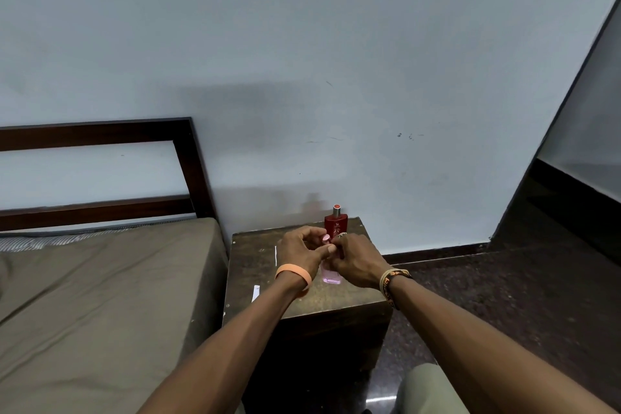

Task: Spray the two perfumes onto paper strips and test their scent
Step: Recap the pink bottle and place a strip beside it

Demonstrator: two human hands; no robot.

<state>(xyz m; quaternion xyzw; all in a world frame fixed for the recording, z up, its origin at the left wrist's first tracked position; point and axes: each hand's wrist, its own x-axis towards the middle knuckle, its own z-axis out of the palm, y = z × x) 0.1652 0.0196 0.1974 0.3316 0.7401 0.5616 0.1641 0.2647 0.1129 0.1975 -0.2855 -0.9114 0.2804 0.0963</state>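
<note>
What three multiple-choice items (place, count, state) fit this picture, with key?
1. The red perfume bottle stands: A. at the back of the wooden table; B. at its front edge; C. in a hand.
2. Paper strips on the table: A. none; B. two; C. five.
3. The pink perfume bottle is: A. lying untouched; B. standing untouched; C. gripped by both hands.
Key: A, it stands at the far edge; B, two white strips lie left of the hands; C, the left hand and the right hand curl round it.
</note>
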